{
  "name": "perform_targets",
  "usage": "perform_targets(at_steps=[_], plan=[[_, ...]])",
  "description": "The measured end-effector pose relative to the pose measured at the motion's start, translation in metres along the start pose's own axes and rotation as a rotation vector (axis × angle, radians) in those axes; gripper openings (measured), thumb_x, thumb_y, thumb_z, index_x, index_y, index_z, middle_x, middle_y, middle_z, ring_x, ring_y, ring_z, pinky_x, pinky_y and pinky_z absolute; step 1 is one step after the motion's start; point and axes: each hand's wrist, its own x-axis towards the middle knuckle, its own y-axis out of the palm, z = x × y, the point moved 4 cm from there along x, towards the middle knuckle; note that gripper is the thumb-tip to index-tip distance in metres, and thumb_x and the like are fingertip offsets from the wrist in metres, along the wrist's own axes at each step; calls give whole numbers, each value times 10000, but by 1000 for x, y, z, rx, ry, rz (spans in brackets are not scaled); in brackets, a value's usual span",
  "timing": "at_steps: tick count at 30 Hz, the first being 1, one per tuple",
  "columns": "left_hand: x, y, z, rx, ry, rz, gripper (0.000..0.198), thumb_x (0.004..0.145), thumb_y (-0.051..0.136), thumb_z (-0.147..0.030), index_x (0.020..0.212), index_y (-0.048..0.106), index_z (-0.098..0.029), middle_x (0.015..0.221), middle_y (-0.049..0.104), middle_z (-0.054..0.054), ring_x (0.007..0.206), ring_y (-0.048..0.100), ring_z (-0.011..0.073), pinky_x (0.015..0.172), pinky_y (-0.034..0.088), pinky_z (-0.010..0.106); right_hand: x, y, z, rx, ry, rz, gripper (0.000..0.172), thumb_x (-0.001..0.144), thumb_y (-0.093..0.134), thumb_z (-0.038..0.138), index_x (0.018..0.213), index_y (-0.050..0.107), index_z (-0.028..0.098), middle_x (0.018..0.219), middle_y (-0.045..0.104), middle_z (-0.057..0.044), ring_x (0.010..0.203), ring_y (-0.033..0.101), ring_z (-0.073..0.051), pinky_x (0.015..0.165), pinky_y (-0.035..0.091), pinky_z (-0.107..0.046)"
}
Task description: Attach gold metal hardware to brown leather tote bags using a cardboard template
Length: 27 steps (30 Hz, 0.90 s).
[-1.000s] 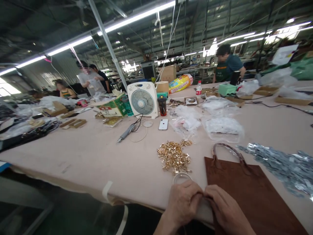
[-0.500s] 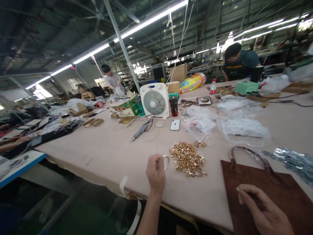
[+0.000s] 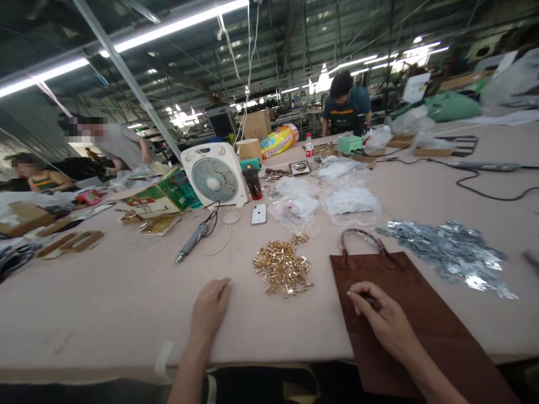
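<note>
My left hand [image 3: 210, 307] lies on the cloth-covered table, fingers stretched forward and close together, with nothing visible in it. Just to its right is a heap of small gold-coloured metal fittings [image 3: 280, 266]. My right hand [image 3: 381, 314] is over a dark brown handbag [image 3: 404, 292] that lies flat with its handles pointing away from me. Its fingers are curled and thumb and forefinger pinch together; whatever may be between them is too small or hidden to name. Beyond the bag on the right spreads a pile of flat silvery metal pieces [image 3: 452, 252].
A grey electric screwdriver [image 3: 191, 244] with its cord lies before a white box fan [image 3: 214, 175]. Nearby are a phone [image 3: 259, 214], a dark bottle [image 3: 252, 182] and plastic bags [image 3: 351, 205]. Another corded tool [image 3: 484, 166] lies far right. A person [image 3: 346, 106] works across the table.
My view has swung right. My left hand has come down onto the table, and the white loop seen at it is out of sight. My right hand stays pinched over the bag.
</note>
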Motion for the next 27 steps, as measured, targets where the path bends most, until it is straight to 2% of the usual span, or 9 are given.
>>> perform_targets(at_steps=[3,6,10,14,17,20,22,24,27], plan=[[-1,4,2,-15,-44,32,352,1039,473,-455,1158,725,-240,1082,765,48,975,722,236,918,583,384,0,-1,1,35,9,-25,347,978,622,559,964,685,217,719,577,1,684,581,-180,651,488,-281],[-4,2,6,-11,-72,18,382,1039,469,-446,1282,686,-246,1257,744,62,1144,703,263,1032,558,422,0,-2,-2,54,28,-38,340,969,641,555,975,686,218,718,575,5,684,576,-175,654,487,-279],[-10,-5,9,20,-156,-22,534,1043,465,-423,1549,457,-254,1503,600,93,1275,646,292,1084,539,477,0,-3,-7,89,47,-33,337,962,661,554,986,682,218,737,576,8,686,572,-170,673,488,-280],[-11,-13,-10,112,-139,-128,540,1040,494,-433,1540,457,-230,1530,537,139,1354,575,334,1106,519,519,2,-6,-12,126,57,-28,325,976,656,538,994,675,214,753,570,9,694,563,-165,676,474,-281],[-7,-12,-44,72,-28,-267,468,1030,547,-406,1463,526,-231,1467,568,143,1324,585,330,1109,510,525,4,-8,-14,163,66,-12,326,990,640,532,1008,669,208,740,565,14,686,554,-162,666,457,-283],[1,0,-99,-89,110,-270,336,1017,611,-331,1343,606,-252,1270,660,101,1147,659,275,1026,551,465,6,-10,-14,203,70,-28,336,981,650,540,996,663,204,721,571,17,673,551,-160,659,448,-288],[7,11,-142,-211,218,-175,231,1017,620,-269,1246,649,-261,1150,679,73,1079,655,241,971,558,413,6,-12,-12,218,72,-52,342,974,658,544,997,667,203,715,573,18,671,549,-160,660,446,-290],[15,26,-183,-276,303,-22,160,1016,615,-235,1163,674,-260,1067,675,58,1037,635,228,919,553,389,5,-13,-12,217,75,-72,352,969,662,552,998,675,202,705,570,18,670,547,-163,658,444,-293],[26,45,-220,-239,327,130,174,970,667,-209,1142,685,-236,1067,644,70,1033,598,249,894,545,415,4,-14,-12,216,74,-92,353,963,671,553,991,675,201,693,565,18,668,544,-168,668,445,-300]])
